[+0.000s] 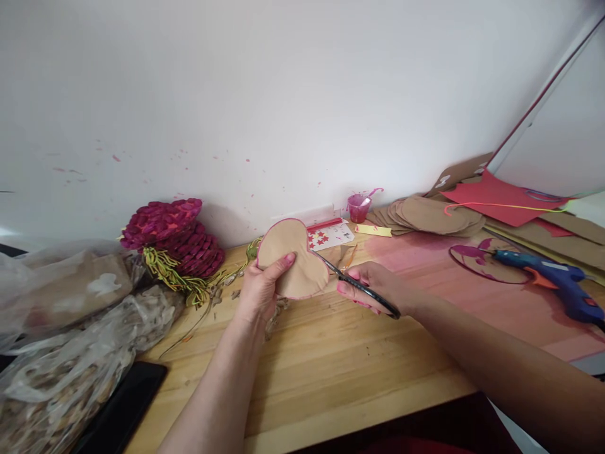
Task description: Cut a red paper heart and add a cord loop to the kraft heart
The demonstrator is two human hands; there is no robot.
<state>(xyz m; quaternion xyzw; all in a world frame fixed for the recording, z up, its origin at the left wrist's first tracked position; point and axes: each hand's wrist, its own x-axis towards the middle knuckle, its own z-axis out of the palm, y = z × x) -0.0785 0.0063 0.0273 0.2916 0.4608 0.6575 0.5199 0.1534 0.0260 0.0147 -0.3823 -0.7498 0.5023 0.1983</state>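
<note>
A tan cardboard cutout (302, 271) with a rounded, notched outline and a thin magenta edge is held up over the wooden table. My left hand (265, 284) grips it by its left side, thumb flat on the face and fingers behind. In my right hand (373, 284) is a pair of black-handled scissors (371, 293), fingers closed round the handles. The blades point left and reach the cutout's notch on its right edge. Whether they are cutting into the cardboard I cannot tell.
Behind the cutout lies a white card with red stars (338, 235), near a pink paint cup (359, 208). Stacked cardboard ovals (430, 214), red sheets (501, 198) and a blue glue gun (562, 277) are right. Left are magenta petalled pieces (165, 233), plastic bags (89, 340) and a phone (125, 407).
</note>
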